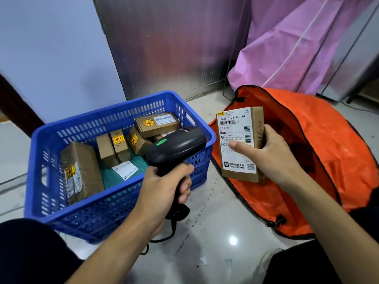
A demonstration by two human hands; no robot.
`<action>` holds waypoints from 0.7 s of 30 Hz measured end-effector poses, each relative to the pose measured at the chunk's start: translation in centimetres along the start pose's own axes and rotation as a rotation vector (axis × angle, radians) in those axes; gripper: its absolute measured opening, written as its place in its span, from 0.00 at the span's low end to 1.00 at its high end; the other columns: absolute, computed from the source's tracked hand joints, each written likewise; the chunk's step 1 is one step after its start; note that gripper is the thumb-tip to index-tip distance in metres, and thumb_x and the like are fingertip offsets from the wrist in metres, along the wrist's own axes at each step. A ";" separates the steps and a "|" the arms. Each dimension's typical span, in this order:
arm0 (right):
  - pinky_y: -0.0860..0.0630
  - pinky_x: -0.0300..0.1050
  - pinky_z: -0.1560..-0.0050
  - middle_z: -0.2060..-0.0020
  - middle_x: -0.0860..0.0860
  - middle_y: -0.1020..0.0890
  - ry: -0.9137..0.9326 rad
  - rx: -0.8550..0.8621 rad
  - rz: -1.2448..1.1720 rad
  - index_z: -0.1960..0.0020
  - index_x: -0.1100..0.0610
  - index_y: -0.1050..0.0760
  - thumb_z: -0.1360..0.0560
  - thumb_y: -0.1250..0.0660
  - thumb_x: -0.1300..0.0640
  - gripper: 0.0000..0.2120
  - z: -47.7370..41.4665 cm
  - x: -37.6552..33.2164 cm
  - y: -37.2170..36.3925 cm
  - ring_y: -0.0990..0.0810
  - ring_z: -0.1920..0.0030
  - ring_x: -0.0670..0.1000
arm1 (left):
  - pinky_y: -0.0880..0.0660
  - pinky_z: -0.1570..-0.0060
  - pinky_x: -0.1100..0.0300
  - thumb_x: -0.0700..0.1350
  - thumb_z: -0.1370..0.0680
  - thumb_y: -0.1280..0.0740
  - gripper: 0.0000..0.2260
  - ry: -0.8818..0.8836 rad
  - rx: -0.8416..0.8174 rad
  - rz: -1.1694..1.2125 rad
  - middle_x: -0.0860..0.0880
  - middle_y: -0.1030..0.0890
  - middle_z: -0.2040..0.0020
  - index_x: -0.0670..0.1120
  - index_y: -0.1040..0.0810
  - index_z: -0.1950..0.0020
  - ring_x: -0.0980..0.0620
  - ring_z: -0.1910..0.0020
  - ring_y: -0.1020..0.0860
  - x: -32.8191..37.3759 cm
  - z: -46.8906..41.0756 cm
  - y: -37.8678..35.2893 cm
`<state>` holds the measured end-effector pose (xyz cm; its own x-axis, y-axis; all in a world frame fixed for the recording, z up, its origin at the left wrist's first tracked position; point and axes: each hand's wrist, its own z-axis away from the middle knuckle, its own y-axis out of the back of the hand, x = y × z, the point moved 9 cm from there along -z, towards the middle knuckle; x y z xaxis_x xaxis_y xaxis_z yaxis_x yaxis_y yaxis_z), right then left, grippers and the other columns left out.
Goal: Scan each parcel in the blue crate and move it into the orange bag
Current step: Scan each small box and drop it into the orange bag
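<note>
My right grip [274, 154] clamps the upright parcel [233, 128] just right of the barcode scanner [178, 144] clenched in my left grip [164, 187], with the orange bag [328, 140] directly behind.

Fine print on parcel [235, 160] illegible, orange bag [328, 144] cut off rt (inside mostly hidden)

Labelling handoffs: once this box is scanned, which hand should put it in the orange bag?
Right. The right hand grips the labelled box, next to the open orange bag. The left hand grips the scanner by the blue crate, so it is occupied.
</note>
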<state>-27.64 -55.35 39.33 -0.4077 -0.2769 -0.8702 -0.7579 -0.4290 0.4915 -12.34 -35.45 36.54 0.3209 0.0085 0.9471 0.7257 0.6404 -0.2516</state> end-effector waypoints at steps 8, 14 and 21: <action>0.16 0.53 0.46 0.49 0.41 0.14 0.007 -0.024 -0.006 0.41 0.47 0.24 0.31 0.21 0.41 0.24 0.2 -0.2 -0.4 0.14 0.51 0.43 | 0.37 0.70 0.56 0.41 0.25 0.28 0.13 -0.022 -0.035 -0.007 0.46 0.33 0.73 0.47 0.26 0.68 0.50 0.77 0.36 0.2 0.0 0.0; 0.19 0.34 0.59 0.50 0.41 0.13 -0.017 -0.074 -0.143 0.39 0.47 0.23 0.28 0.22 0.46 0.20 0.5 -0.6 -0.9 0.14 0.53 0.40 | 0.38 0.70 0.56 0.36 0.21 0.31 0.15 -0.022 -0.017 -0.002 0.45 0.33 0.73 0.45 0.25 0.67 0.49 0.76 0.37 0.4 -0.2 0.1; 0.15 0.48 0.50 0.48 0.50 0.11 -0.181 -0.248 -0.567 0.34 0.52 0.23 0.23 0.28 0.51 0.18 2.3 -0.5 -4.6 0.12 0.50 0.52 | 0.36 0.71 0.56 0.38 0.21 0.29 0.14 -0.029 0.035 -0.015 0.46 0.32 0.73 0.46 0.23 0.68 0.49 0.75 0.35 0.2 -1.0 0.7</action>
<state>-25.08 -51.23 37.41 -0.0744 0.1913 -0.9787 -0.7491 -0.6585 -0.0717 -11.19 -35.81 36.32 0.2918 0.0207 0.9563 0.7085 0.6670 -0.2306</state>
